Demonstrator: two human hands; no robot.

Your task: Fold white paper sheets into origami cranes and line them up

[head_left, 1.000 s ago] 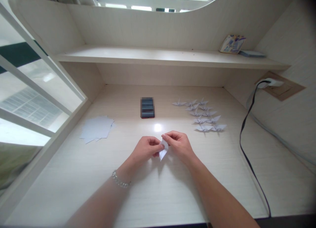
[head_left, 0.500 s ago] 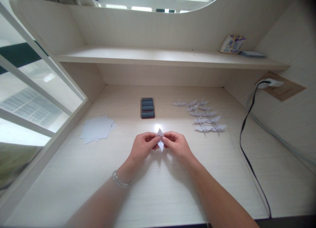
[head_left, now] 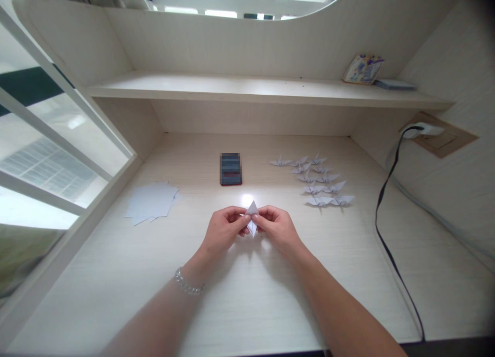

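Observation:
A small folded piece of white paper (head_left: 252, 216) is pinched between both hands just above the desk, its point sticking up. My left hand (head_left: 225, 231), with a bead bracelet at the wrist, grips its left side with closed fingers. My right hand (head_left: 277, 227) grips the right side the same way. A loose stack of white paper sheets (head_left: 151, 201) lies to the left. Several finished paper cranes (head_left: 317, 182) are laid out on the right.
A dark phone (head_left: 230, 168) lies flat behind my hands. A black cable (head_left: 382, 213) runs from a wall plug down the right side of the desk (head_left: 247, 295). The shelf above carries a small card (head_left: 363, 68). A window frame borders the left.
The paper, first hanging tilted below my fingers, has been turned point-up, and both hands have closed in together and shifted slightly away from me.

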